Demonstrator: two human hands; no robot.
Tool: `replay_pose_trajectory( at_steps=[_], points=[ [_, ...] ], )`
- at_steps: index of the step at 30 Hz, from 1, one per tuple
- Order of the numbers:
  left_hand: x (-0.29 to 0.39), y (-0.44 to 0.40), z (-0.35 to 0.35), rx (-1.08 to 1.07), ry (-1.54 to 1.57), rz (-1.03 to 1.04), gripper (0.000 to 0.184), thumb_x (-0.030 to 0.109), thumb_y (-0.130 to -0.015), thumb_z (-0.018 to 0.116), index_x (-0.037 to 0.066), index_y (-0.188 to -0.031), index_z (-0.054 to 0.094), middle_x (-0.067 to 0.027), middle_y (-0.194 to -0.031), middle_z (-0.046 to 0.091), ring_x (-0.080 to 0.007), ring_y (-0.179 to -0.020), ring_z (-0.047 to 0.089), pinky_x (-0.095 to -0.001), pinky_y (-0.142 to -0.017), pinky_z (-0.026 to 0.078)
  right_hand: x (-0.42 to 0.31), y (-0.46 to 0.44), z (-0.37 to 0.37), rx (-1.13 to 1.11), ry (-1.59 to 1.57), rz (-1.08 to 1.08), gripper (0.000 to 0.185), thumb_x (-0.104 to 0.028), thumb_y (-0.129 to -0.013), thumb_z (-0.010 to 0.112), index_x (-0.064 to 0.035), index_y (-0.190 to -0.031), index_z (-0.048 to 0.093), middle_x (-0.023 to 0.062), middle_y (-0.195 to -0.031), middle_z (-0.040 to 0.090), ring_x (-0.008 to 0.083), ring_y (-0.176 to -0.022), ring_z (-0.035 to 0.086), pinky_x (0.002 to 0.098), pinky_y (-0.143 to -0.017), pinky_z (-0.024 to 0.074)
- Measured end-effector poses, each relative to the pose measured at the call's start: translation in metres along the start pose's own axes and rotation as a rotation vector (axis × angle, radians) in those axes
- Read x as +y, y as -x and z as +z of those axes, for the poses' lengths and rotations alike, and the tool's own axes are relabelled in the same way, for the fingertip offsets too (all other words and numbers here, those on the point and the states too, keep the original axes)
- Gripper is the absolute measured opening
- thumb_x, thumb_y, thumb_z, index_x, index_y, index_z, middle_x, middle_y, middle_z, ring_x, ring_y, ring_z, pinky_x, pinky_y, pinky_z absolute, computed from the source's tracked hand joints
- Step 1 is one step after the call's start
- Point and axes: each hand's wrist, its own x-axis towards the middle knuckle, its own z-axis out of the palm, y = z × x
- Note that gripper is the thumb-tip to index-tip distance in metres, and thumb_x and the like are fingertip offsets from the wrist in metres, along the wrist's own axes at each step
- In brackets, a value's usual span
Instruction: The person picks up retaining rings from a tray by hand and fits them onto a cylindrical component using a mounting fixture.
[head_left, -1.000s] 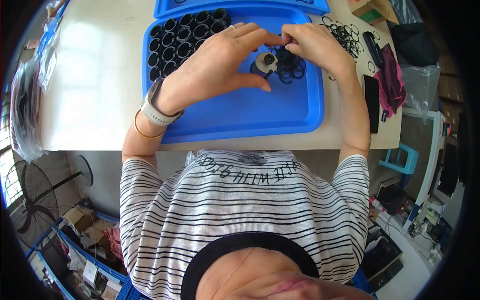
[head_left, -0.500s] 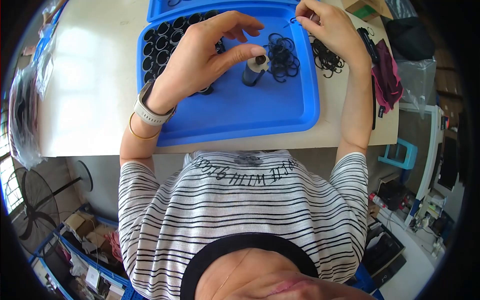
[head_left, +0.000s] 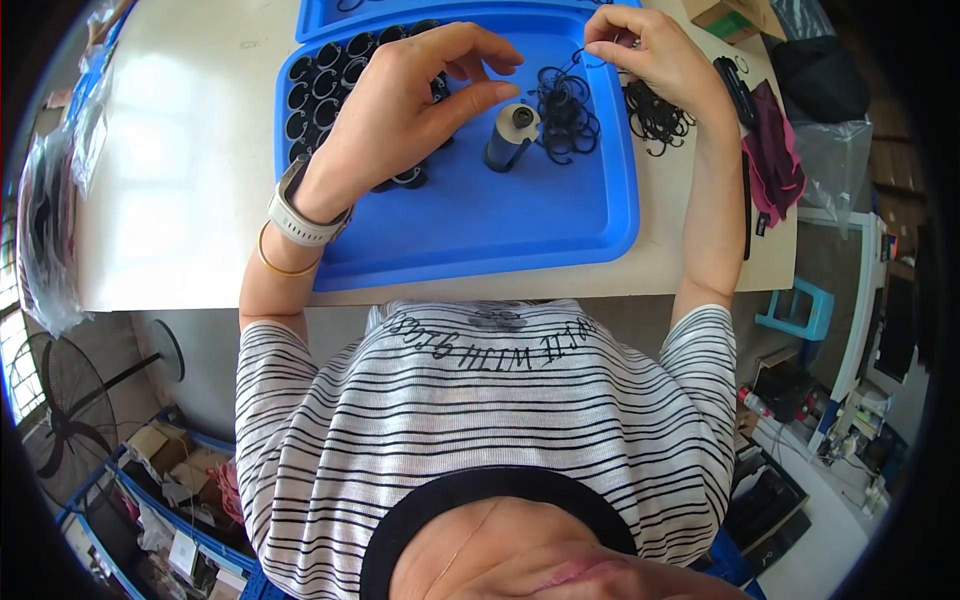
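My left hand (head_left: 415, 95) hovers over the blue tray (head_left: 470, 262), fingers apart and nothing in them. Just right of its thumb a dark cylinder with a pale top (head_left: 512, 135) stands upright in the tray. Beside the cylinder lies a loose pile of black rings (head_left: 567, 115). My right hand (head_left: 640, 50) is over the tray's right rim, with thumb and index finger pinching a thin black ring (head_left: 594, 62). Rows of black cylindrical parts (head_left: 325, 113) fill the tray's left side, partly hidden under my left hand and forearm.
A second pile of black rings (head_left: 656, 118) lies on the table (head_left: 180, 200) right of the tray. Farther right are a black tool (head_left: 735, 90), a maroon cloth (head_left: 772, 155) and a cardboard box (head_left: 735, 18). Another blue tray (head_left: 470, 8) adjoins the far edge.
My right hand has moved away from my left, to the right and over the tray rim, with a ring now visible in it. My left hand has shifted left, uncovering the cylinder.
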Motion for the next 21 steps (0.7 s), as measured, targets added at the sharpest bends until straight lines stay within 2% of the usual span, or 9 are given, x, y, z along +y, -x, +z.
replay_pose_trajectory(
  at_steps=[2,5,7,9,11,14,17,19,21],
  points=[
    [0.0,0.0,0.0,-0.008,0.004,-0.004,0.026,0.011,-0.092,0.074,0.004,-0.116,0.069,-0.0055,-0.103,0.074,-0.0149,-0.091,0.069,-0.0291,-0.085,0.055,0.007,-0.003,-0.001,-0.18,-0.301,0.228,0.013,-0.011,-0.093,0.069,0.0007,-0.096,0.067,0.0064,-0.082,0.07,0.0135,-0.071,0.068,0.0274,-0.066,0.0553],
    [-0.001,0.0,0.001,-0.017,-0.01,-0.006,0.026,0.011,-0.092,0.074,0.004,-0.116,0.069,-0.0057,-0.104,0.074,-0.0155,-0.092,0.069,-0.0294,-0.085,0.056,0.031,-0.007,0.002,-0.25,-0.412,0.211,0.014,-0.012,-0.095,0.068,0.0011,-0.1,0.065,0.0059,-0.084,0.07,0.012,-0.072,0.068,0.025,-0.067,0.0567],
    [-0.005,0.0,0.002,0.018,0.006,0.039,0.025,0.015,-0.09,0.076,0.005,-0.112,0.071,-0.006,-0.099,0.074,-0.0169,-0.089,0.072,-0.0291,-0.076,0.056,0.044,-0.009,0.004,-0.288,-0.429,0.209,0.014,-0.011,-0.095,0.068,0.0012,-0.101,0.065,0.0058,-0.084,0.069,0.0115,-0.072,0.068,0.0247,-0.066,0.0563],
    [-0.003,0.0,0.002,0.021,0.01,0.03,0.025,0.015,-0.09,0.076,0.005,-0.112,0.071,-0.006,-0.099,0.074,-0.0167,-0.088,0.072,-0.029,-0.075,0.056,0.054,-0.01,0.005,-0.326,-0.444,0.204,0.014,-0.011,-0.095,0.068,0.0012,-0.102,0.064,0.0058,-0.084,0.069,0.0111,-0.073,0.069,0.0243,-0.065,0.0559],
    [-0.003,0.0,0.003,0.023,0.013,0.023,0.025,0.015,-0.09,0.076,0.005,-0.112,0.071,-0.006,-0.098,0.074,-0.0166,-0.088,0.072,-0.0289,-0.075,0.056,0.063,-0.012,0.005,-0.361,-0.338,0.057,0.011,-0.018,-0.099,0.063,-0.007,-0.101,0.064,0.0034,-0.082,0.067,0.009,-0.068,0.063,0.0223,-0.059,0.0476],
    [-0.004,-0.001,0.002,0.049,0.004,0.023,0.023,0.014,-0.091,0.075,0.006,-0.112,0.071,-0.0056,-0.097,0.074,-0.0156,-0.087,0.071,-0.0285,-0.075,0.056,0.018,-0.004,-0.005,-0.218,-0.58,0.16,0.014,-0.01,-0.096,0.068,0.001,-0.102,0.064,0.0048,-0.083,0.068,0.0102,-0.07,0.068,0.0223,-0.062,0.0549],
    [-0.005,-0.001,0.001,0.07,0.039,0.013,0.021,0.014,-0.092,0.073,0.006,-0.112,0.07,-0.0051,-0.098,0.075,-0.0142,-0.086,0.071,-0.0279,-0.076,0.056,-0.013,0.006,-0.011,-0.138,-0.74,0.129,0.014,-0.009,-0.096,0.068,0.0003,-0.104,0.063,0.0038,-0.083,0.068,0.0097,-0.067,0.067,0.0212,-0.058,0.0538],
    [-0.006,0.0,0.001,0.084,0.078,0.0,0.02,0.013,-0.094,0.072,0.005,-0.112,0.07,-0.0049,-0.098,0.075,-0.0134,-0.086,0.071,-0.0269,-0.078,0.056,-0.017,-0.024,0.014,-0.271,-1.128,-0.928,0.015,-0.008,-0.096,0.068,0.0001,-0.107,0.062,0.0036,-0.083,0.068,0.0094,-0.064,0.067,0.0209,-0.057,0.0537],
    [-0.004,0.001,-0.002,0.048,0.112,-0.014,0.019,0.008,-0.096,0.068,0.002,-0.114,0.068,-0.0062,-0.1,0.074,-0.0136,-0.092,0.071,-0.0256,-0.081,0.055,-0.039,0.016,-0.005,-0.081,-0.832,0.021,0.017,-0.007,-0.096,0.068,0.0002,-0.11,0.061,0.0044,-0.083,0.068,0.0094,-0.064,0.067,0.0216,-0.057,0.054]
  ],
)
